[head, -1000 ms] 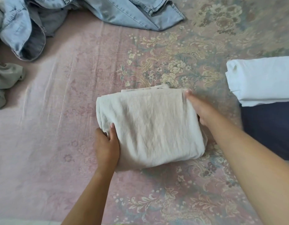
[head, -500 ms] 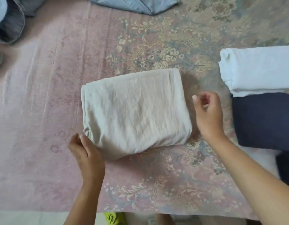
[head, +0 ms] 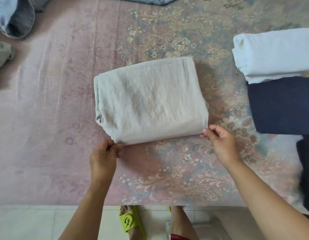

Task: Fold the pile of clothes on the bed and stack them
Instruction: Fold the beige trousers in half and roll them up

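- Left hand (head: 103,156): fingertips pinch the near-left corner of the folded beige garment (head: 150,101), likely to lift it without disturbing the fold.
- Right hand (head: 219,144): fingers curl at the near-right corner; contact is visible, but a firm grasp cannot be told.
- Folded beige garment: lies flat mid-bed (head: 46,118), just beyond both hands, its near edge spanning them.
- Stack, right: white folded cloth (head: 275,54) atop navy cloth (head: 282,104), the probable destination.
- Far left: 1 unfolded denim piece (head: 15,18) awaits folding.

Matt crinkly beige cloth (head: 150,101) on smooth floral bed sheet (head: 63,118), faint sheen
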Demonstrator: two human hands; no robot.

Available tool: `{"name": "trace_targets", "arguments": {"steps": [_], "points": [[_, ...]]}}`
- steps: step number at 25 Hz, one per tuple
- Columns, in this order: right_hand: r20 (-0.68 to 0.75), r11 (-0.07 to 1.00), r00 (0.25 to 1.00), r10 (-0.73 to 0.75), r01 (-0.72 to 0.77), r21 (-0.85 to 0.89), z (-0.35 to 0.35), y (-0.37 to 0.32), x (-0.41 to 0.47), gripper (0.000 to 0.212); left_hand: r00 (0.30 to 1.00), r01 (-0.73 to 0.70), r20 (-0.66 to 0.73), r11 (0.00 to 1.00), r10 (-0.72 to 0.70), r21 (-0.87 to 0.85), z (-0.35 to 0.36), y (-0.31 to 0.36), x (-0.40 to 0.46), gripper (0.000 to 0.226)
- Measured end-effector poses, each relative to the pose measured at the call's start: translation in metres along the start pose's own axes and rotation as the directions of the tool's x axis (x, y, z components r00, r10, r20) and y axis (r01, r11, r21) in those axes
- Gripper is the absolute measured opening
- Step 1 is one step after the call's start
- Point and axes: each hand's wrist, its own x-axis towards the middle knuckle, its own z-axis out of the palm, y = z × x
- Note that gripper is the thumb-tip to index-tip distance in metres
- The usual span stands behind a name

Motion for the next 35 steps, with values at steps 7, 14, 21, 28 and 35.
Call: {"name": "trace_targets", "arguments": {"steps": [7,14,21,28,35], "points": [[0.123,0.985,0.992,0.028,-0.006,-0.175,0.001,-0.011,-0.026,0.025,1.000,0.018,0.018,0.986,-0.015,-0.164,-0.005,0.005,-0.022,0.006],[-0.057,0.983,0.998,0.005,-0.015,-0.182,0.021,-0.050,0.028,0.045,0.977,0.062,-0.196,0.991,-0.084,-0.117,0.000,0.054,0.046,0.047],[-0.215,0.828,0.973,0.080,-0.186,-0.529,0.034,-0.051,0.041,0.038,0.958,0.026,-0.245,0.806,0.148,0.591,0.017,0.053,0.054,0.042],[0.346,0.193,0.725,-0.596,0.547,-0.815,0.109,-0.104,0.060,0.059,0.760,-0.446,0.148,0.342,0.632,0.827,0.059,0.113,0.073,0.067],[0.311,0.244,0.875,-0.371,0.415,-0.877,0.106,-0.058,0.117,0.064,0.690,-0.634,0.355,0.290,0.631,0.717,0.085,0.062,0.131,0.060]]}}
